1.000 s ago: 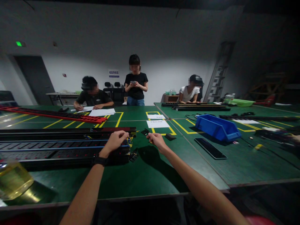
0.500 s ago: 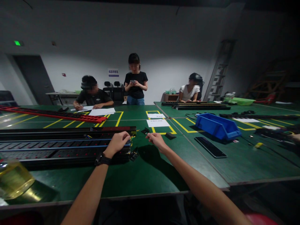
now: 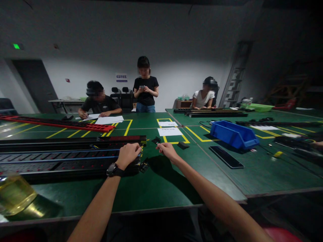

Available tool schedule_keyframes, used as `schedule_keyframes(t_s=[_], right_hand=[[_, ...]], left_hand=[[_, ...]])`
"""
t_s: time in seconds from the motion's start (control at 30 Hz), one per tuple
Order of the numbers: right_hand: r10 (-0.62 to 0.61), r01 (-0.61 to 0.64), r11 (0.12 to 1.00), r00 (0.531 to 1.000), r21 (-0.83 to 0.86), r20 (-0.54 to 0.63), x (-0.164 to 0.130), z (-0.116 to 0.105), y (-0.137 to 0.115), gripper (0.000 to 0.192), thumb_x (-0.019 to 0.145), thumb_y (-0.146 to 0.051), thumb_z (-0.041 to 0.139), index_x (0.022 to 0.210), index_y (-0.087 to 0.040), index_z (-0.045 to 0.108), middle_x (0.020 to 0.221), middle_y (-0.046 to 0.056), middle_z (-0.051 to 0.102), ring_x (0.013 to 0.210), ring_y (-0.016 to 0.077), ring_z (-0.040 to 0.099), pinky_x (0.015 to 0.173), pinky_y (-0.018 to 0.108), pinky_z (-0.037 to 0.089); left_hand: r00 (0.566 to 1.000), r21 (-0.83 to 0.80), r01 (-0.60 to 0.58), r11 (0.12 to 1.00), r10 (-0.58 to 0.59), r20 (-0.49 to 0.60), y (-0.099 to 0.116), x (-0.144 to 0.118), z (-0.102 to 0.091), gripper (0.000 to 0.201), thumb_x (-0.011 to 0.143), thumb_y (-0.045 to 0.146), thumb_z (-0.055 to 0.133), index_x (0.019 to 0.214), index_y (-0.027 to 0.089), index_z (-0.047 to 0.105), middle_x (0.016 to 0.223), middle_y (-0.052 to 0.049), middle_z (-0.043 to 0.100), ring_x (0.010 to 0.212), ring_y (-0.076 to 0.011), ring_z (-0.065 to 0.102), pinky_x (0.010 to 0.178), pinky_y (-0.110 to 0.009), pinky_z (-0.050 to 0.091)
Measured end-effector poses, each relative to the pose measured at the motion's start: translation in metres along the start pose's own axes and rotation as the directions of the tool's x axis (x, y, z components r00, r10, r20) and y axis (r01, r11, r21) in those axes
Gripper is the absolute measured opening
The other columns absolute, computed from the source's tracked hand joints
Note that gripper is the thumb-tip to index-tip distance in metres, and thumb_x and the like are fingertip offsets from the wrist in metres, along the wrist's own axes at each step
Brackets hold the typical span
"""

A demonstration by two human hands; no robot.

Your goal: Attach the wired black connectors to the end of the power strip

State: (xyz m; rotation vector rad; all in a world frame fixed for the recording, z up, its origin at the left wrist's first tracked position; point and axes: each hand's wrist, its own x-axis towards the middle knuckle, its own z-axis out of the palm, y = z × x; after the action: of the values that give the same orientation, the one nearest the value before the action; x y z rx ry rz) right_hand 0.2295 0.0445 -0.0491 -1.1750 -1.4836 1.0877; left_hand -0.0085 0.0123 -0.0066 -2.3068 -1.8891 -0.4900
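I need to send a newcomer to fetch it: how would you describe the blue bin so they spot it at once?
Look to the right-hand green table, beyond the person's right hand. The blue bin sits near its middle, just behind a flat black phone-like slab. It is the only bright blue, open-topped plastic box among the long black strips and white papers.

**An assembly workshop**

Broad green counters (image 3: 156, 181) are marked with yellow tape boxes (image 3: 174, 136) holding paper labels. Long black power strips (image 3: 63, 158) and a red strip housing (image 3: 60, 123) lie along them, beside a blue parts bin (image 3: 233, 134). Three people (image 3: 145, 85) work at the far side, under bare white walls with a ladder (image 3: 233, 79).
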Motion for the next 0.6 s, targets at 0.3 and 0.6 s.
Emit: schedule_keyframes(t_s=[0.3, 0.6], right_hand=[[-0.018, 0.018, 1.0, 1.0, -0.019, 0.008, 0.0, -0.001, 0.001, 0.033, 0.088, -0.041, 0.058, 0.072, -0.016, 0.073, 0.059, 0.0, 0.059, 0.053, 0.0112, 0.045, 0.055, 0.025, 0.032], [-0.038, 0.04, 0.999, 0.998, 0.032, -0.048, 0.007, -0.012, 0.0, 0.033, 0.084, -0.045, 0.062, 0.073, -0.016, 0.073, 0.058, 0.0, 0.058, 0.053, 0.0111, 0.046, 0.053, 0.024, 0.033]], left_hand=[[0.983, 0.035, -0.144, 0.989, 0.139, 0.116, 0.005, -0.003, -0.005, 0.04, 0.106, 0.04, 0.038, 0.099, 0.022, 0.073, 0.1, -0.01, 0.078, 0.092, -0.0249, 0.074, 0.081, -0.031, 0.049], [0.989, 0.0, -0.127, 0.992, 0.127, 0.072, 0.0, -0.002, 0.001, 0.036, 0.106, 0.036, 0.038, 0.097, 0.021, 0.069, 0.095, -0.01, 0.077, 0.089, -0.0249, 0.073, 0.078, -0.03, 0.047]])
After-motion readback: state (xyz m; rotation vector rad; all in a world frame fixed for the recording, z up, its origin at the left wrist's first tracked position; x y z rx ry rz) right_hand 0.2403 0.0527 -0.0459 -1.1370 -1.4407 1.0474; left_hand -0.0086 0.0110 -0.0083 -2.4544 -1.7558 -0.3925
